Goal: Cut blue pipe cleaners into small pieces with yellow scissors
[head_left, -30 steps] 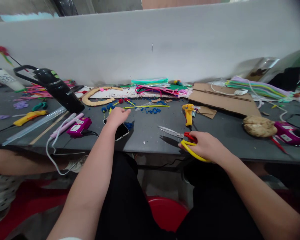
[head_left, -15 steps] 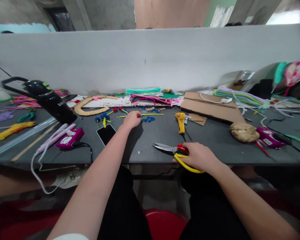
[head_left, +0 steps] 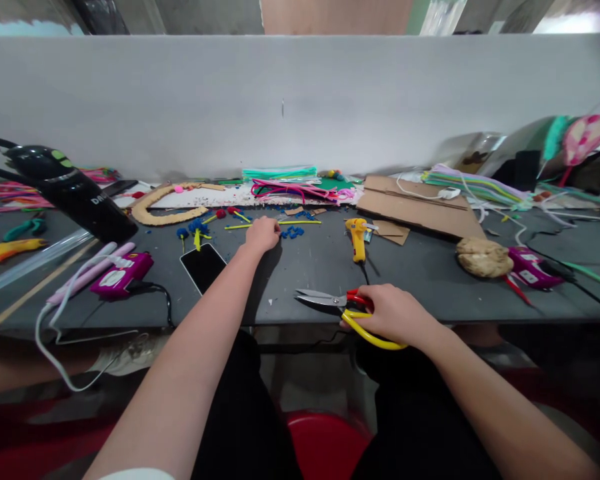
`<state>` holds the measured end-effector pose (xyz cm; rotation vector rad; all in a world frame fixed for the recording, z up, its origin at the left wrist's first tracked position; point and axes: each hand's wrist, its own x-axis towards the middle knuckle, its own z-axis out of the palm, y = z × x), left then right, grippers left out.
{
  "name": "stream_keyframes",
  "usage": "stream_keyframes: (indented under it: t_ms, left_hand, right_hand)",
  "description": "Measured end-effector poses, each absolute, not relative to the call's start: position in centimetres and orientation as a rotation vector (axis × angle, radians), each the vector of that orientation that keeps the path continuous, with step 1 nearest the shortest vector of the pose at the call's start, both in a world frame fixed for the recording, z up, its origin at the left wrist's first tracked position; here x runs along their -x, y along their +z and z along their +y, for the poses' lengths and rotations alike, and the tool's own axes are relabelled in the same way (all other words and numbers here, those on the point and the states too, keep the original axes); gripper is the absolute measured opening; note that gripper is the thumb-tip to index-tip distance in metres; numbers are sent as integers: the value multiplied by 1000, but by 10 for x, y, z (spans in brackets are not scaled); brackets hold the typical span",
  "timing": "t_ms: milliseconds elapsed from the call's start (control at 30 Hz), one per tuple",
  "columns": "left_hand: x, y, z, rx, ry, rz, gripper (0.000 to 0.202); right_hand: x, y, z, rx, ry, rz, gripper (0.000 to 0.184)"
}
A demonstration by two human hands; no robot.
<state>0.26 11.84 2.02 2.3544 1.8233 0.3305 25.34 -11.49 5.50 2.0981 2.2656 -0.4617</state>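
My left hand [head_left: 263,235] reaches across the dark table, fingers curled and pinched at a yellow pipe cleaner [head_left: 300,222] next to small blue bits [head_left: 293,231]. What its fingertips hold is hidden. A black phone [head_left: 203,266] lies face up just left of that forearm. My right hand [head_left: 393,313] is closed on the red and yellow handles of scissors [head_left: 330,300] near the table's front edge, blades pointing left and slightly apart.
A yellow glue gun [head_left: 357,237] lies behind the scissors. Cardboard sheets [head_left: 417,210] and a brown lump [head_left: 483,257] sit to the right, magenta glue guns [head_left: 121,280] and a black bottle [head_left: 67,190] to the left. Pipe cleaners [head_left: 300,190] line the white partition [head_left: 300,100].
My left hand left the phone and moved forward and right to the yellow pipe cleaner, closing its fingers there. The right hand kept its hold on the scissors.
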Motion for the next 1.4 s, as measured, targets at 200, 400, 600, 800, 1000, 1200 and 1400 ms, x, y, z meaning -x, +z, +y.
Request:
stream_keyframes:
  t_ms: [200, 400, 600, 800, 1000, 1200, 1400]
  left_hand:
    - [2, 18, 124, -2295, 423, 1832, 17]
    - [11, 24, 122, -2102, 774, 1715, 11]
    - [11, 33, 102, -1951, 1014, 1412, 14]
    - [14, 60, 49, -1884, 1030, 1206, 18]
    - [17, 77, -8, -1879, 1032, 1146, 25]
    - [22, 81, -26, -1926, 988, 1115, 31]
    - [22, 80, -26, -1999, 1026, 1028, 22]
  right_hand:
    - [-257, 54, -114, -2109, -444, 2285, 51]
    - [-264, 59, -110, -2179, -502, 2248, 49]
    - [-267, 57, -108, -2238, -524, 2290, 50]
    - [-273, 45, -104, -2447, -583, 2466, 44]
    - [-272, 45, -104, -2439, -585, 2668, 46]
    - [-266, 52, -109, -2407, -646, 2758, 53]
    - [-264, 57, -111, -2417, -708, 2776, 55]
